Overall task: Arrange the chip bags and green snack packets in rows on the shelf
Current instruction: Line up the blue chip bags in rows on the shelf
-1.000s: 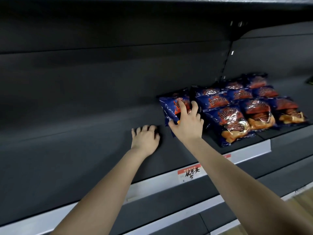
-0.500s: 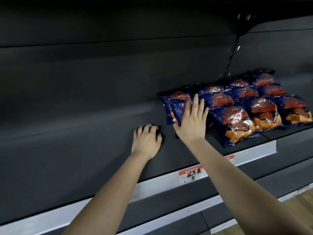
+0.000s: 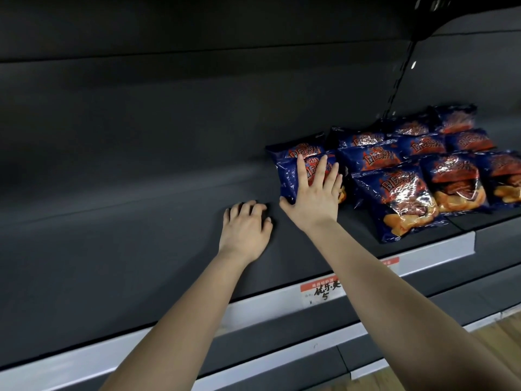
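Note:
Several blue and red chip bags (image 3: pixel 400 193) lie in rows on the right part of the dark shelf (image 3: pixel 127 235). My right hand (image 3: pixel 313 196) lies flat with straight fingers on the leftmost front chip bag (image 3: pixel 290 176), its thumb at the bag's lower left corner. Another bag (image 3: pixel 296 149) stands just behind that one. My left hand (image 3: pixel 245 227) rests on the bare shelf left of the bags, fingers curled under, holding nothing. No green snack packets are in view.
A white price rail (image 3: pixel 423 249) runs along the shelf's front edge with a red and white handwritten price tag (image 3: pixel 324 292). A lower shelf (image 3: pixel 282 348) and wooden floor (image 3: pixel 501 334) show at the bottom right. The shelf's left part is bare.
My right hand's fingers straightened from a curled grip to lie flat on the leftmost bag, which now sits lower against the row. The left hand stayed put.

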The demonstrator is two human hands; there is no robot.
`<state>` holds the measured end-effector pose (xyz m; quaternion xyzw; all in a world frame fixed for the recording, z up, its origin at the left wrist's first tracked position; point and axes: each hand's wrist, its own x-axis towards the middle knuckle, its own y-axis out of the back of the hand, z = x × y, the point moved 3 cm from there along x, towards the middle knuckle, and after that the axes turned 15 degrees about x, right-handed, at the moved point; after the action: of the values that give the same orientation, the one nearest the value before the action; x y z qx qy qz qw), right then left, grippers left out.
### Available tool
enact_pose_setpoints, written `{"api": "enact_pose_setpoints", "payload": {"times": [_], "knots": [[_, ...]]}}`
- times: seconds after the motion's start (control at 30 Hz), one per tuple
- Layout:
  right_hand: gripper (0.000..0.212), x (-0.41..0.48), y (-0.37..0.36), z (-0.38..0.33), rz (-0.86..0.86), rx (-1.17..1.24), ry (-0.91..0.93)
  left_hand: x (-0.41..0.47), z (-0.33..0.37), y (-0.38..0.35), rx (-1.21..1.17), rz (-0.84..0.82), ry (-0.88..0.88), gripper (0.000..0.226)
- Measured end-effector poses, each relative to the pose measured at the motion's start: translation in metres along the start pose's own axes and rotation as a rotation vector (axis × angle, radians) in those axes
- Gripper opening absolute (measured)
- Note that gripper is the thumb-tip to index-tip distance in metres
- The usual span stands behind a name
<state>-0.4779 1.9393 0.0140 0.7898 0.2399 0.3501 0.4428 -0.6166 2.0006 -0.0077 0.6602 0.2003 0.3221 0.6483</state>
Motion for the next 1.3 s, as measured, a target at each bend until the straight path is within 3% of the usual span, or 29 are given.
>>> {"api": "enact_pose_setpoints", "payload": {"times": [0.77, 1.3], "knots": [[0.072, 0.006, -0.004, -0.008, 0.005, 0.070, -0.084, -0.001, 0.000, 0.002, -0.013, -0.004, 0.022, 0.041], [0.073, -0.006, 0.004, -0.005, 0.034, 0.135, -0.238, -0.002, 0.000, 0.002, -0.012, -0.007, 0.014, 0.041]]}}
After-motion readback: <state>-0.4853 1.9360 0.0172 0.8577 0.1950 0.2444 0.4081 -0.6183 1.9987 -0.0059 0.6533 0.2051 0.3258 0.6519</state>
